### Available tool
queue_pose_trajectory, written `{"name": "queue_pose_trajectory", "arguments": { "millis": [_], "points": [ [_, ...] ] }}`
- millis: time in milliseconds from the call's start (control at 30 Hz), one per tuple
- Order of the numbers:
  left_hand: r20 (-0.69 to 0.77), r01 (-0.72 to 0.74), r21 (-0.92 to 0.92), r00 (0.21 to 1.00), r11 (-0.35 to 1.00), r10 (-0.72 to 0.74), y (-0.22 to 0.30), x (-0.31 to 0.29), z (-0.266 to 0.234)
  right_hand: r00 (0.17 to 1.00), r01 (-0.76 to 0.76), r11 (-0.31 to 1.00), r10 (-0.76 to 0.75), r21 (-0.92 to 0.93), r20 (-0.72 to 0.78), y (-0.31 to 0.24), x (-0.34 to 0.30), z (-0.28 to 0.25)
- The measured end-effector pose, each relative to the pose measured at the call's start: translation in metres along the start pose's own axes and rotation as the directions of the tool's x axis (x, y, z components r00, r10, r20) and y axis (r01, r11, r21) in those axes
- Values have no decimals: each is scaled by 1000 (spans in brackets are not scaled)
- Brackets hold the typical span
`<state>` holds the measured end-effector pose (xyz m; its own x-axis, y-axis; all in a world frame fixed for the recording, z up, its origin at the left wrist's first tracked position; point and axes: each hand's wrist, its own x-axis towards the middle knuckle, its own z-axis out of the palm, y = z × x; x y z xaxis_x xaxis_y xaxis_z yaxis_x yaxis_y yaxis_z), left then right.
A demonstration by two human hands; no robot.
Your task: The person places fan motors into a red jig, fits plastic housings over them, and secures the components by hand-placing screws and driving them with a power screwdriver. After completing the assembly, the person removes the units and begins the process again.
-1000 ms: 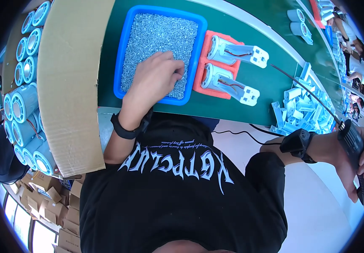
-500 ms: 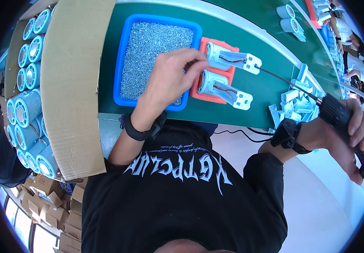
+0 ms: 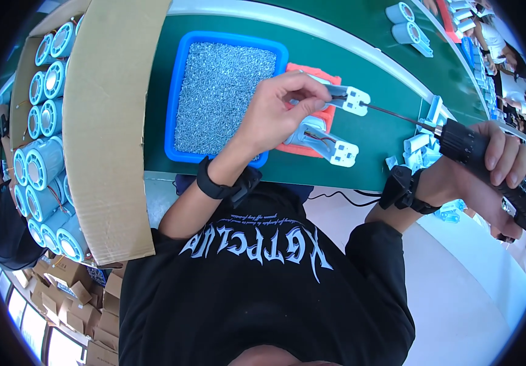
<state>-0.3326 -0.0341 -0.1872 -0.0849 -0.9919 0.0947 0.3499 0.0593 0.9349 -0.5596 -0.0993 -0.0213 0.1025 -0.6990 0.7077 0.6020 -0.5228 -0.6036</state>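
My left hand [image 3: 284,113] is closed in a pinch over the upper light-blue motor housing [image 3: 354,100], its fingertips at the start of the housing's arm. Whatever the fingers hold, if anything, is hidden. My right hand [image 3: 488,168] grips a black electric screwdriver [image 3: 458,141] with a long thin bit. The bit's tip is at the white end of that same arm. Below it, a second light-blue housing [image 3: 330,143] lies with its wires showing. Both housings rest in a red-orange holder [image 3: 299,149], largely covered by my left hand.
A blue tray [image 3: 169,122] full of small screws stands left of the holder. Further left, a cardboard box [image 3: 107,134] holds several light-blue cylindrical housings [image 3: 46,165]. Light-blue parts [image 3: 418,146] lie piled on the right of the green table [image 3: 391,128]. Other people work at the far right.
My left hand has moved right from the tray's edge onto the upper housing, hiding its round body. My right hand and the screwdriver have shifted slightly left.
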Motion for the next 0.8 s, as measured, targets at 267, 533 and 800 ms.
{"name": "queue_pose_trajectory", "arguments": {
  "millis": [267,533,800],
  "points": [
    [-94,-75,-42,993,996,70,-7,-3,5,984,-52,994,34,101,175,8,0,5],
    [-47,-150,-56,988,987,148,-10,-4,3,992,-6,985,-15,172,124,12,-2,1],
    [-82,-118,-113,991,987,109,-12,-6,4,992,-27,988,8,153,125,17,-2,8]
  ]
}}
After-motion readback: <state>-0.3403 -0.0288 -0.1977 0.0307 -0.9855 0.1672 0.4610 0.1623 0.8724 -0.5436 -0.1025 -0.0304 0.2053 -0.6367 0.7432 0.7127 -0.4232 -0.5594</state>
